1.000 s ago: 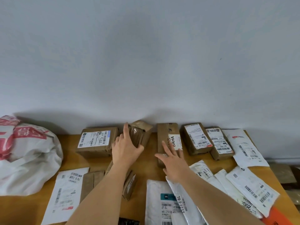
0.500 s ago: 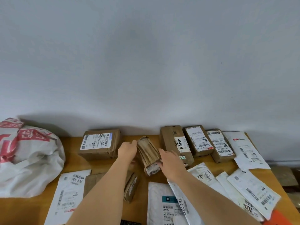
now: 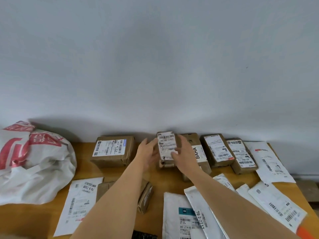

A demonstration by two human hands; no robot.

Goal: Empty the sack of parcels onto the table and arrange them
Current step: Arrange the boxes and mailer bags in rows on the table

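- Both hands hold the small brown taped parcel (image 3: 167, 149), label up, at the far edge of the wooden table (image 3: 82, 163).
- The left hand (image 3: 148, 152) cups its left side, fingers seemingly curled behind.
- The right hand (image 3: 183, 153) grips its right side, thumb across the label.
- The white-and-red woven sack (image 3: 32, 163) slumps far left.

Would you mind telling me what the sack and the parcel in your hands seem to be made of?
Sack: seemingly woven plastic, white with red print; it slumps in soft, slightly shiny folds. Parcel: brown cardboard or kraft paper, matte, creased, with a white paper label.
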